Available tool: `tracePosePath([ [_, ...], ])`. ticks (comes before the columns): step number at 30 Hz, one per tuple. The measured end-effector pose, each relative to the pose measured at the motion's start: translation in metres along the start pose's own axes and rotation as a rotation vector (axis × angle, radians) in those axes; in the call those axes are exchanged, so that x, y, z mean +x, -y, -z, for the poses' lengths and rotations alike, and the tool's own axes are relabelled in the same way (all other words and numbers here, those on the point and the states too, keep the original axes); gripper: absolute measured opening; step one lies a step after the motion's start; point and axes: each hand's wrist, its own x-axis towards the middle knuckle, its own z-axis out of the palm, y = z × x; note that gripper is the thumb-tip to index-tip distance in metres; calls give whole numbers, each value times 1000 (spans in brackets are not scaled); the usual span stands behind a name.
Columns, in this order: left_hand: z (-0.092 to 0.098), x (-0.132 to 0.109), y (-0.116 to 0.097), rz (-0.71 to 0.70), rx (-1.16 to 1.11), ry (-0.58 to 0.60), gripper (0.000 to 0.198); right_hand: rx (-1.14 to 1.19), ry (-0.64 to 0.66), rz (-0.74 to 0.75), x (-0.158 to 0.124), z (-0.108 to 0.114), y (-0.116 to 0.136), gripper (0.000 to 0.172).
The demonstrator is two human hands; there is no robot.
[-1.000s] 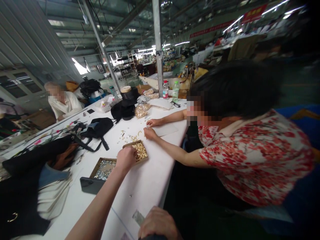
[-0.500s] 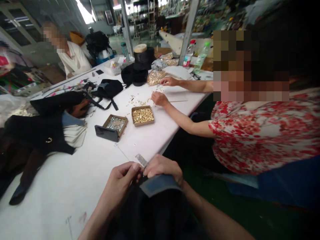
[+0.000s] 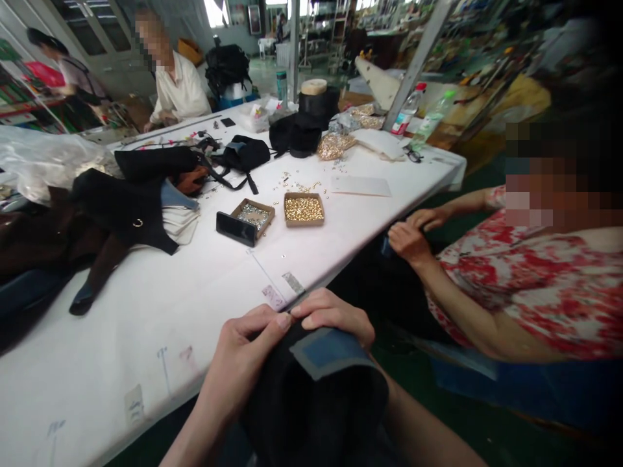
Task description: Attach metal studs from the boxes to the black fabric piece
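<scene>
A piece of black fabric (image 3: pixel 311 402) with a blue patch edged in grey hangs between my hands by the table's front edge. My left hand (image 3: pixel 248 344) pinches its upper edge between thumb and forefinger. Right beside it, my right hand (image 3: pixel 335 314) grips the same edge, fingers curled over the top. Whether a small part sits between the fingertips is hidden. On the table ahead stand a small box of gold metal fittings (image 3: pixel 304 211) and a box of silver metal fittings (image 3: pixel 257 215). A dark phone (image 3: pixel 236 228) leans against the silver box.
At right, a co-worker in a red floral top (image 3: pixel 487 292) handles dark material at the table edge. Black fabric pieces (image 3: pixel 121 207) are piled at left. Bottles (image 3: pixel 411 110) and a bag of gold fittings (image 3: pixel 335 146) stand farther back, by a metal post (image 3: pixel 418 65).
My view has swung right. My hands have drawn closer together on the black fabric. The co-worker's hands have moved from the loose fittings to the table edge, onto dark material.
</scene>
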Motion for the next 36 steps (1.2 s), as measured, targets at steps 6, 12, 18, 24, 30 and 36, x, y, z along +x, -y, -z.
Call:
tracePosePath([
  [6, 0, -10, -3, -48, 41, -37, 53, -35, 15, 12, 1, -5, 7, 21],
  [12, 3, -13, -3, -50, 68, -14, 53, -87, 16, 21, -3, -8, 16, 21],
  [18, 10, -11, -4, 23, 83, 45, 61, -212, 61, 55, -10, -8, 17, 19],
  [24, 13, -7, -5, 30, 109, 79, 60, -266, 52, 73, -5, -11, 22, 16],
  [30, 15, -6, -10, -13, 139, 99, 58, -240, 51, 21, 0, -13, 21, 13],
  [36, 17, -17, 1, 37, 39, 157, 55, -135, 73, 7, 7, -5, 17, 21],
])
